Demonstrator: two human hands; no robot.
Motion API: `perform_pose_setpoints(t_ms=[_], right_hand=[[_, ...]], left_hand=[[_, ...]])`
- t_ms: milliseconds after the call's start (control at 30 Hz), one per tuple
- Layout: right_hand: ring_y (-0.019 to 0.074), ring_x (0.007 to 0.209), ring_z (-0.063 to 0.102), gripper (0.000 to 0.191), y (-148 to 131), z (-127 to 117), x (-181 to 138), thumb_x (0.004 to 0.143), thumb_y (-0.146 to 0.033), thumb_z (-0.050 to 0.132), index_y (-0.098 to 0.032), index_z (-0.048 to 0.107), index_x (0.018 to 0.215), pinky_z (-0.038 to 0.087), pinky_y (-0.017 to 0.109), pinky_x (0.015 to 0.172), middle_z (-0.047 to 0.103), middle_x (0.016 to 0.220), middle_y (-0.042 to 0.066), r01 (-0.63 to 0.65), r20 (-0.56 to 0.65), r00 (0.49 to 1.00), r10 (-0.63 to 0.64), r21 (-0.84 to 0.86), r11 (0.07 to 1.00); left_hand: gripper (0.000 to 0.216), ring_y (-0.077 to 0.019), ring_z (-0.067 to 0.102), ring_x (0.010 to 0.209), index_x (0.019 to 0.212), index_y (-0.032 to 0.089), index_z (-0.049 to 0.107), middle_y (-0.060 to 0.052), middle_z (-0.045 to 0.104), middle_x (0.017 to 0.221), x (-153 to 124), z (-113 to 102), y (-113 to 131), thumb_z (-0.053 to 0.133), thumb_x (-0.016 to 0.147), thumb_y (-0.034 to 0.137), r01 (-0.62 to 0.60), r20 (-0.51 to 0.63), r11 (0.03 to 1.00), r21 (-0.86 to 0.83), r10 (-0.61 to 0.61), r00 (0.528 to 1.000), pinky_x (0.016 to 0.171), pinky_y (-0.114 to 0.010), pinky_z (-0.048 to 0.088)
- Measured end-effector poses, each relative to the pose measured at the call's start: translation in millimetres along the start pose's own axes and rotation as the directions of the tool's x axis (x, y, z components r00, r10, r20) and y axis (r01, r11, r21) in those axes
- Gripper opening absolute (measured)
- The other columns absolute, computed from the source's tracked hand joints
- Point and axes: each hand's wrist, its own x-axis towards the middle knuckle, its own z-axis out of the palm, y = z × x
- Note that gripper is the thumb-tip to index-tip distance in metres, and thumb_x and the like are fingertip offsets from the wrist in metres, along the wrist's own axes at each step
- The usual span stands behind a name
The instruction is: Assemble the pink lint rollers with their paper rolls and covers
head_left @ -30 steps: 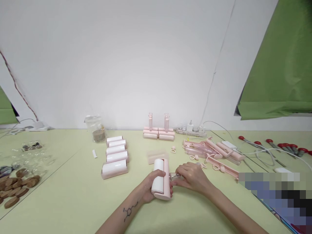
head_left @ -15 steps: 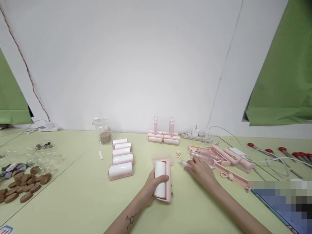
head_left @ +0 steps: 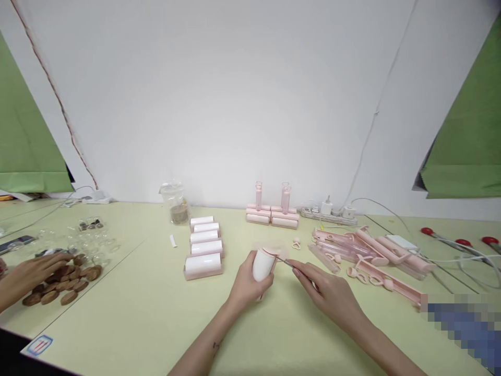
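White roller [head_left: 263, 265] tilts over the table [head_left: 133, 318], our left hand [head_left: 246, 284] wrapped around it, presumably for steadiness, while our right hand [head_left: 327, 288] pinches a thin metal tool [head_left: 288, 262] at its upper edge; five white rolls [head_left: 203, 265] lie aside, seemingly to leave us room.

Left hand [head_left: 245, 283] grips a white roller [head_left: 263, 266] — right hand [head_left: 325, 284] holds a thin rod [head_left: 288, 262].

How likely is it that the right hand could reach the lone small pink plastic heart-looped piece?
Probably yes: the right hand is close to that piece, with nothing visible between them, though it holds a thin, grey, metal-looking rod.
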Motion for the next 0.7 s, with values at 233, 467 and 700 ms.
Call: perform_pose_setpoints(t_ms=[233,467,700], right_hand=[[0.0117,0.048,0.056,0.037,2,8,-4,0.089,-0.034,0.025,-0.025,0.049,0.116,0.031,0.02,0.04,0.063,0.068,0.001,0.05,-0.027,0.998,-0.053,-0.102,0.994],[0.0145,0.047,0.059,0.043,3,19,-5,0.09,-0.027,0.018,-0.02,0.031,0.13,0.036,0.02,0.038,0.064,0.072,0.004,0.108,0.039,0.994,-0.102,-0.198,0.974],[0.0184,0.07,0.064,0.045,4,22,-6,0.088,-0.022,0.018,-0.017,0.033,0.13,0.047,0.025,0.052,0.067,0.09,0.008,0.021,0.059,0.998,-0.021,0.007,1.0]], left_hand=[[0.03,-0.0183,0.05,0.074,0.096,0.02,0.054,-0.002,0.057,0.084,-7,6,3,0.055,0.065,0.019,-0.012,0.069,1.0,-0.006,0.012,0.998,0.063,-0.024,0.037],[0.031,-0.0202,0.051,0.077,0.096,0.018,0.056,-0.005,0.058,0.087,-8,9,4,0.057,0.065,0.021,-0.032,0.093,0.999,0.035,0.029,0.995,0.069,-0.027,0.038],[0.031,-0.0162,0.051,0.068,0.093,0.018,0.053,-0.002,0.057,0.078,-9,16,4,0.06,0.064,0.024,0.065,0.008,0.994,-0.089,-0.064,0.998,0.058,-0.024,0.039]])
